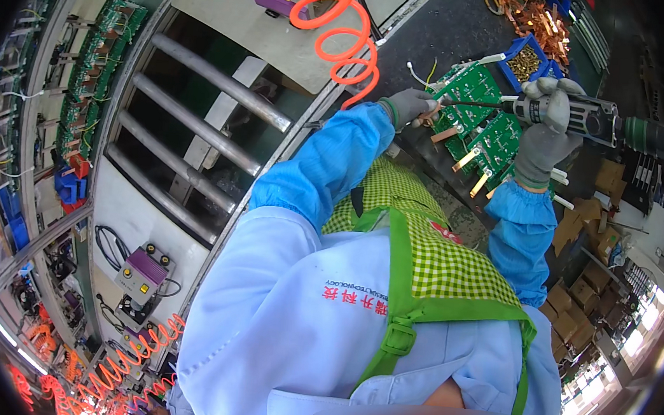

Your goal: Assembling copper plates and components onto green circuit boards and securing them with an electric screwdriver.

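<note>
My right hand [544, 146], in a grey glove, is wrapped round a black and grey power screwdriver [588, 118]. Its long thin bit [473, 104] points left across a green circuit board [470, 86]. At the bit's tip is my left hand [408, 106], also gloved, its fingers closed at the board's left edge beside a copper strip [444, 134]. What those fingers pinch is too small to make out. A second green board [501, 139] lies just nearer to me, with copper and pale metal strips [467, 159] sticking out of its near edge.
Beyond the boards stand a blue bin [523, 62] of brass-coloured small parts and a heap of copper pieces [537, 25]. An orange coiled hose [333, 44] hangs near my left arm. Metal rollers [206, 116] and a purple-and-grey control box [143, 275] are to the left.
</note>
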### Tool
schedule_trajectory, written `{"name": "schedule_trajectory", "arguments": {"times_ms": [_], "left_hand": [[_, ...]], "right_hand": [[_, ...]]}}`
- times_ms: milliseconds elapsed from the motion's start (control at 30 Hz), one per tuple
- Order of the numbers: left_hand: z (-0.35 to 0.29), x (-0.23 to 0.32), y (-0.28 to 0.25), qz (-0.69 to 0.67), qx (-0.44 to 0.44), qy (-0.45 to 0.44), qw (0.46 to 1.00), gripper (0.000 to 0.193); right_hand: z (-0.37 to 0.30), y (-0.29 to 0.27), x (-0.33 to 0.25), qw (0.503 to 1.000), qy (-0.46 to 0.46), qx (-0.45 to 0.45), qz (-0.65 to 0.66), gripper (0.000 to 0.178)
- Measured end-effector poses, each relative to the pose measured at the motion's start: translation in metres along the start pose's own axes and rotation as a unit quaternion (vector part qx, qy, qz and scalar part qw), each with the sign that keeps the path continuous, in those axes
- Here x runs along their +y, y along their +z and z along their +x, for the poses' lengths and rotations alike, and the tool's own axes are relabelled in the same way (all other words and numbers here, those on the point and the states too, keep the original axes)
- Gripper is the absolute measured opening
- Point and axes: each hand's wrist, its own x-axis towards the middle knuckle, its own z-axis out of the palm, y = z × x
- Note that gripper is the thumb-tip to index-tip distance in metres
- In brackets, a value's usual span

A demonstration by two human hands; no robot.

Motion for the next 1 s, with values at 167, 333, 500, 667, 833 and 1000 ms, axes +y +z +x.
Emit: {"name": "schedule_trajectory", "arguments": {"times_ms": [167, 333, 500, 667, 833, 1000], "left_hand": [[-0.003, 0.006, -0.002, -0.008, 0.011, -0.013, 1.000, 0.023], [-0.003, 0.012, -0.004, -0.019, 0.007, -0.010, 1.000, 0.023], [-0.005, 0.006, -0.001, 0.010, 0.014, 0.001, 1.000, 0.026], [-0.007, 0.012, 0.001, 0.016, 0.012, -0.011, 1.000, 0.024], [-0.002, 0.005, -0.004, 0.013, 0.011, -0.001, 1.000, 0.024], [-0.008, 0.014, 0.000, 0.049, 0.019, -0.005, 0.999, 0.024]], "right_hand": [[0.001, 0.002, 0.005, 0.999, -0.016, -0.037, -0.023, 0.023], [0.004, 0.006, 0.010, 0.998, -0.036, -0.013, -0.043, 0.024], [0.004, 0.004, 0.005, 1.000, 0.013, -0.019, -0.012, 0.025], [0.005, 0.004, 0.004, 1.000, -0.008, -0.001, -0.030, 0.023], [0.003, 0.014, 0.002, 0.991, -0.029, 0.044, -0.119, 0.023], [0.002, 0.021, 0.000, 0.987, -0.037, 0.064, -0.140, 0.026]]}}
